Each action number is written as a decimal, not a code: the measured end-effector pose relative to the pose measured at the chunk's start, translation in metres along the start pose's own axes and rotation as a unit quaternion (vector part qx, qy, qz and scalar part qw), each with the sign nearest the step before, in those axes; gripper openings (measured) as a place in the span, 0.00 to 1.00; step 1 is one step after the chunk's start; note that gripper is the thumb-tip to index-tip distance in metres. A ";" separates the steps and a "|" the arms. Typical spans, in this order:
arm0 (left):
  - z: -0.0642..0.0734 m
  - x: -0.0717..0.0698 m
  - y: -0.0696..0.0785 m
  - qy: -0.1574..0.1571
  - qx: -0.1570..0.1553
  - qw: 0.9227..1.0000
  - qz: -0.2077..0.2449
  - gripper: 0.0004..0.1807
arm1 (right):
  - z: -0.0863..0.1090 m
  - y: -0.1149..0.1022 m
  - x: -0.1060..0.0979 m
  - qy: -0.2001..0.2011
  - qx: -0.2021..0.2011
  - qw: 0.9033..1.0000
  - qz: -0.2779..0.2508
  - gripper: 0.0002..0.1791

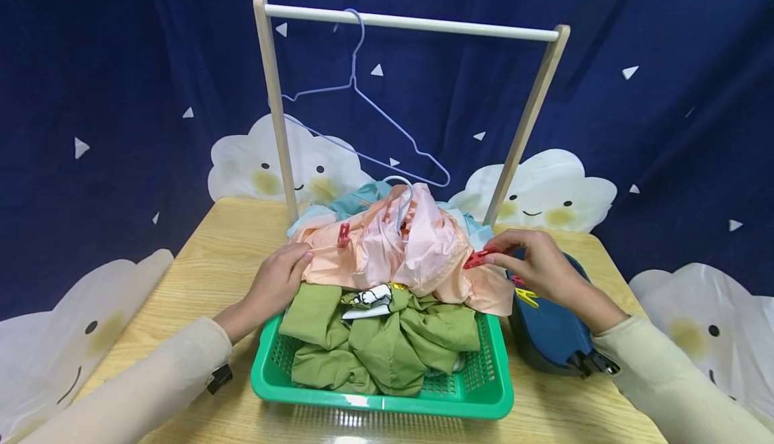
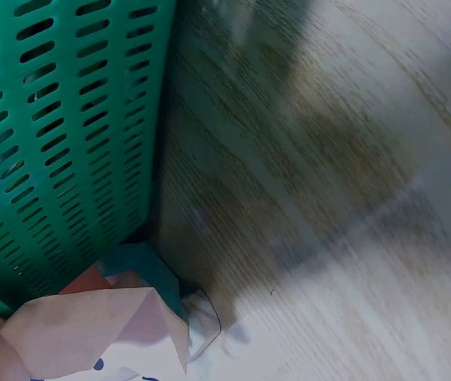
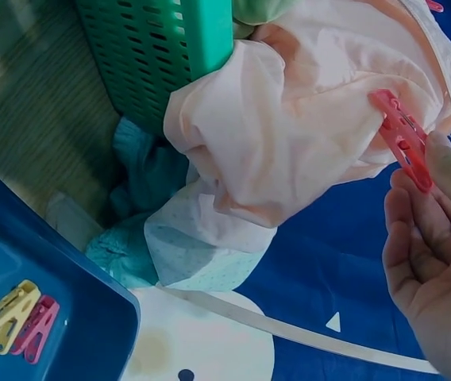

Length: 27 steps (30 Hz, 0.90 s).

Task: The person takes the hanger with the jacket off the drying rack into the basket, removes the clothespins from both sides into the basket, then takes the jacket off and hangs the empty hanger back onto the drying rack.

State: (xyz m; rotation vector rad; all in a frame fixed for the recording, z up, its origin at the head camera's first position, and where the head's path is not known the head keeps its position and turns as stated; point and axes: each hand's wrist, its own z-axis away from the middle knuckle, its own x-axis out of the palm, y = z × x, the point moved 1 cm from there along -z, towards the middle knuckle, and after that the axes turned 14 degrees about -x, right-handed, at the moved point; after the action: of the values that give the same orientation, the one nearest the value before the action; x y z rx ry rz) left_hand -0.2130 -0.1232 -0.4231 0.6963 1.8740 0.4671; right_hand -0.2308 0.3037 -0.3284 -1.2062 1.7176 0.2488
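Note:
A peach-pink garment (image 1: 338, 256) lies bunched over the far part of the green basket (image 1: 387, 404), with a pale hanger hook (image 1: 400, 179) rising from its middle. My left hand (image 1: 275, 283) holds the garment's left edge, thumb on the cloth and some fingers out of sight. A red clothespin (image 1: 343, 236) sits on the left part of the garment. At the garment's right side, my right hand (image 1: 538, 262) pinches another red clothespin (image 3: 404, 139) between thumb and fingers. Its tip meets the peach cloth in the right wrist view.
Olive-green clothes (image 1: 387, 343) fill the basket's near part. Teal and pale-blue cloth (image 1: 363, 199) lies behind it. A dark-blue bin (image 1: 556, 336) on the right contains yellow clothespins (image 3: 7, 316) and a pink one (image 3: 36, 329). Above stands a rack (image 1: 417, 23) with an empty lilac hanger (image 1: 387, 118).

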 end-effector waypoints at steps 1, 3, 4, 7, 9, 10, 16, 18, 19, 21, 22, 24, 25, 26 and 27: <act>0.000 0.000 0.000 -0.001 -0.001 1.000 0.000 0.15 | 0.000 0.000 -0.001 0.001 -0.001 1.000 0.003 0.04; 0.001 0.000 0.001 -0.004 -0.003 1.000 0.002 0.15 | 0.001 0.000 -0.002 0.005 -0.003 1.000 0.011 0.04; 0.001 0.000 0.001 -0.004 -0.003 1.000 0.002 0.16 | 0.001 0.000 -0.003 0.007 -0.003 1.000 0.014 0.04; 0.001 0.000 0.001 -0.005 -0.002 1.000 0.003 0.16 | 0.003 0.000 -0.006 0.016 -0.010 0.999 0.026 0.05; 0.001 0.000 0.001 -0.005 -0.001 1.000 0.003 0.16 | 0.004 0.000 -0.008 0.021 -0.009 0.999 0.027 0.05; 0.002 0.000 0.001 -0.004 -0.001 1.000 0.002 0.16 | 0.005 0.000 -0.009 0.022 -0.009 0.999 0.027 0.05; 0.003 0.000 0.002 0.003 0.004 1.000 0.000 0.15 | 0.012 -0.001 -0.018 0.035 0.011 0.999 0.035 0.03; 0.002 0.000 0.001 0.005 0.007 1.000 -0.002 0.15 | 0.015 0.000 -0.022 0.042 0.014 0.998 0.036 0.03; 0.002 0.000 0.001 0.007 0.008 1.000 -0.003 0.15 | 0.016 0.000 -0.024 0.046 0.016 0.998 0.036 0.03; 0.001 0.001 0.000 0.009 0.010 1.000 -0.005 0.15 | 0.020 0.002 -0.027 0.052 0.019 0.998 0.038 0.04; 0.001 0.001 0.000 0.011 0.011 1.000 -0.006 0.15 | 0.022 0.003 -0.029 0.053 0.023 0.998 0.040 0.05; 0.001 0.001 -0.001 0.013 0.010 1.000 -0.005 0.15 | 0.026 0.006 -0.031 0.054 0.034 0.997 0.044 0.06; 0.001 0.002 -0.001 0.014 0.010 1.000 -0.003 0.15 | 0.027 0.007 -0.033 0.054 0.039 0.997 0.044 0.07; 0.001 0.002 -0.001 0.014 0.011 1.000 -0.002 0.15 | 0.029 0.009 -0.034 0.053 0.045 0.997 0.042 0.08; 0.001 0.002 -0.001 0.015 0.011 1.000 0.000 0.15 | 0.031 0.010 -0.035 0.052 0.051 0.996 0.041 0.09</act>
State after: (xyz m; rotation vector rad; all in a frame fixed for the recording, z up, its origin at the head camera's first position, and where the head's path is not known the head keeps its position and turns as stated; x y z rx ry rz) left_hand -0.2131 -0.1229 -0.4251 0.7072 1.9088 0.4598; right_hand -0.2202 0.3492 -0.3194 -1.0920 1.8504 0.1482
